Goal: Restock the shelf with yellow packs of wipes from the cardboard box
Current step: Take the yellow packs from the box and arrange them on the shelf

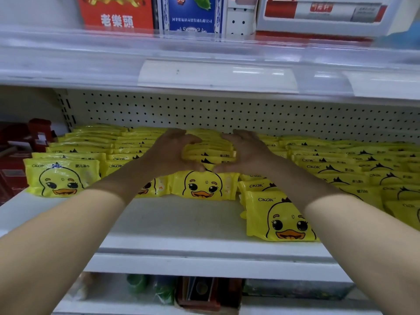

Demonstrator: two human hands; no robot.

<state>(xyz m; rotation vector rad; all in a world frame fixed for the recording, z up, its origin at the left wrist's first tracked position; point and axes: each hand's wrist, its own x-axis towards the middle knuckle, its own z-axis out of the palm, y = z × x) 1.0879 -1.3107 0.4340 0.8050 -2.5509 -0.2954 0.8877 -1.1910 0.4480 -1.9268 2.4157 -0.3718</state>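
Right, both hands are deep in the shelf now: the left hand and the right hand are curled round the two ends of a small stack of yellow packs, squeezing it between them, thumbs low by the look of it, just above the front duck-faced pack of the middle row. Out at nine o'clock from that stack the left rows lie filled back to the pegboard back, and at three o'clock the right rows are packed thick too, with one front pack reaching nearer the edge. At six o'clock, though, a wide bare strip of shelf shows in front of the middle row, so I'd call this well past halfway, with the centre front left to fill. Setting this stack down looks like the step in hand. The cardboard box is nowhere in view, so how many packs remain in it I can't tell.
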